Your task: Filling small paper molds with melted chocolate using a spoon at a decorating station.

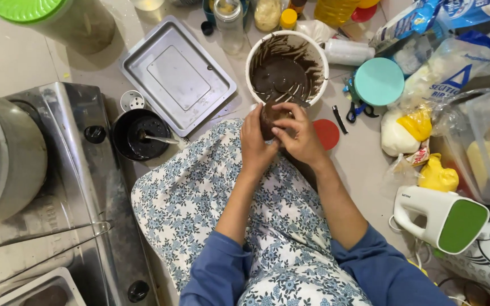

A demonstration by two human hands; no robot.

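While my left hand (254, 144) and right hand (297, 136) both close their grip around a brown lump of dough (270, 116), I see it sitting just below the rim of the white bowl (319, 56) of chocolate batter, above my lap.

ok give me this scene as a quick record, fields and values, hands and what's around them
left hand: cupping a brown cup
right hand: fingers on the same cup
bowl: white, smeared with dark batter, just beyond the hands
tray: metal, left of the bowl
pot: black, spoon inside
mixer: white and green, on the right
stove: steel, far left
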